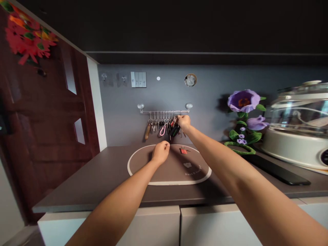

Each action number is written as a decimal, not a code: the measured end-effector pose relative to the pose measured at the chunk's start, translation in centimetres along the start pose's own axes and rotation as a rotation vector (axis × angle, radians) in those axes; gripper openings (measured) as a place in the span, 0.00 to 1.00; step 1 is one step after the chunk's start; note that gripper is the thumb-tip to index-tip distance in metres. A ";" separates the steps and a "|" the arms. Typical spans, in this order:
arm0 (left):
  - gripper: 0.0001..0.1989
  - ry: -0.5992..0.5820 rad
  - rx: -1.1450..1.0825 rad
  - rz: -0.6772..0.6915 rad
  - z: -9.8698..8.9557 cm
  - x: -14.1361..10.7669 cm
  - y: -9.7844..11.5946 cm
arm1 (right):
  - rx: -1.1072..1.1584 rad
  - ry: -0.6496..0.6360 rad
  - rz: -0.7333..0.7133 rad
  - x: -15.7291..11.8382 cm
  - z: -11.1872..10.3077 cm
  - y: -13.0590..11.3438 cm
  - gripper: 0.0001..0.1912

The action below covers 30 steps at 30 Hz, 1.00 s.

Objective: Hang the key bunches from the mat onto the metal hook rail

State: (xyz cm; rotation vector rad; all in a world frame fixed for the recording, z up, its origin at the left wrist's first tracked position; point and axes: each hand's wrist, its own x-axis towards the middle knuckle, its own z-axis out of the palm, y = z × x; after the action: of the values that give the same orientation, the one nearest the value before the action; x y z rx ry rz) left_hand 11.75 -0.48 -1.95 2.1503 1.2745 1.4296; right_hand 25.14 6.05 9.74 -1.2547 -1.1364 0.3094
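Right forearm [238, 174] overlaps mat [174, 174]; right hand [184, 121] at keys [175, 130]; flowers [244, 101], phone [279, 169] nearby.

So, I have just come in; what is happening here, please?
A person has the right hand up at the right end of a wall rail hung with keys; its exact grip is unclear. The left hand is closed over the oval mat, with nothing visible in it. A red tag lies on the mat.
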 end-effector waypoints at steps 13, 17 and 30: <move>0.09 -0.008 -0.016 -0.029 0.0 -0.1 0.0 | -0.120 0.064 -0.004 0.6 0.5 0.8 0.13; 0.09 -0.014 -0.008 -0.037 -0.1 -0.1 0.0 | -0.078 0.078 0.011 1.0 0.8 1.6 0.12; 0.09 -0.006 -0.019 -0.053 -0.1 0.0 -0.1 | 0.256 -0.111 0.054 -0.1 0.3 2.6 0.08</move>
State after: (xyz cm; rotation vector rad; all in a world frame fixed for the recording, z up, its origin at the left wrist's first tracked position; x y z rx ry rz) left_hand 11.67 -0.44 -1.95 2.0912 1.2999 1.4082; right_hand 25.79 7.09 7.38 -1.0531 -1.1198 0.5533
